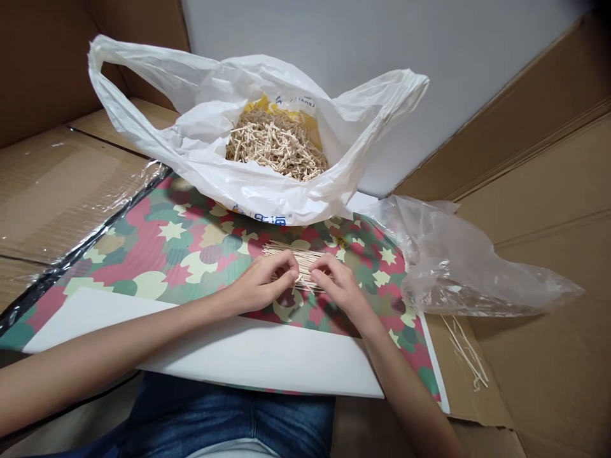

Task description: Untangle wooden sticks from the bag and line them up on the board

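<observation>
My left hand [270, 280] is closed in a pinch on a thin pale strand [305, 284], which appears bent or looped near the fingertips. Close by on the right, my right hand [338, 285] is also closed, thumb against forefinger, at the strand's other side; its grip is partly hidden. Under and behind both hands lies a bundle of straight thin pale strands [308, 257], laid side by side on the camouflage-patterned sheet [229, 254]. Beyond them stands an open white plastic bag [210, 159] holding a heap of short, knotted-looking pale pieces [277, 143].
A clear plastic bag [468, 261] lies crumpled at the right. Several loose strands [465, 353] rest on the cardboard [539, 343] below it. A white board edge [229, 356] runs along the front, above my lap. Cardboard [71, 184] and a pale wall [353, 38] enclose the space.
</observation>
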A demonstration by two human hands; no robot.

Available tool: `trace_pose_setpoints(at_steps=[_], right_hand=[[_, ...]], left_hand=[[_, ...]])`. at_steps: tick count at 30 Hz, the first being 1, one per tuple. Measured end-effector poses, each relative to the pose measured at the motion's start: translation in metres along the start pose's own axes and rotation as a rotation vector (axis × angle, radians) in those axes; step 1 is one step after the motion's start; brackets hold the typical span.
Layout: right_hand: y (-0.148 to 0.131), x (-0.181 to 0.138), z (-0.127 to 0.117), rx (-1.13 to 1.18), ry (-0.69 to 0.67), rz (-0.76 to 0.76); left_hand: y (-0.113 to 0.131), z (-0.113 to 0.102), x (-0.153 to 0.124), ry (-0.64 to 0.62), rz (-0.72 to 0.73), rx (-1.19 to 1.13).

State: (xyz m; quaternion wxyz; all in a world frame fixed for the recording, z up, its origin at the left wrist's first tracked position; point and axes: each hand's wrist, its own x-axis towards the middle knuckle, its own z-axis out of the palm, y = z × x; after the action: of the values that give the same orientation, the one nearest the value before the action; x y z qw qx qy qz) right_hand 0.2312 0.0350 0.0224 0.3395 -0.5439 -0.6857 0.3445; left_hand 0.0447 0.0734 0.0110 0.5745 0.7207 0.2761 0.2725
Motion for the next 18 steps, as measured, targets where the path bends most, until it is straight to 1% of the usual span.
trace_pose_setpoints(at_steps=[3, 6, 9, 14, 18], right_hand=[[0.002, 0.0, 0.002, -0.021, -0.129, -0.001], [0.005, 0.001, 0.005, 0.032, -0.198, 0.034], [0.004, 0.001, 0.009, 0.056, -0.179, 0.056], [0.003, 0.0, 0.013, 0.001, -0.119, 0.031], [0.005, 0.0, 0.012, 0.11, -0.133, 0.067]], left_hand=[[0.0, 0.0, 0.0, 0.0, 0.02, 0.032], [-0.001, 0.0, 0.0, -0.01, 0.027, 0.05], [-0.002, 0.001, 0.0, 0.001, 0.043, 0.094], [-0.001, 0.001, 0.001, 0.014, 0.057, 0.09], [-0.001, 0.001, 0.001, 0.071, 0.06, 0.141]])
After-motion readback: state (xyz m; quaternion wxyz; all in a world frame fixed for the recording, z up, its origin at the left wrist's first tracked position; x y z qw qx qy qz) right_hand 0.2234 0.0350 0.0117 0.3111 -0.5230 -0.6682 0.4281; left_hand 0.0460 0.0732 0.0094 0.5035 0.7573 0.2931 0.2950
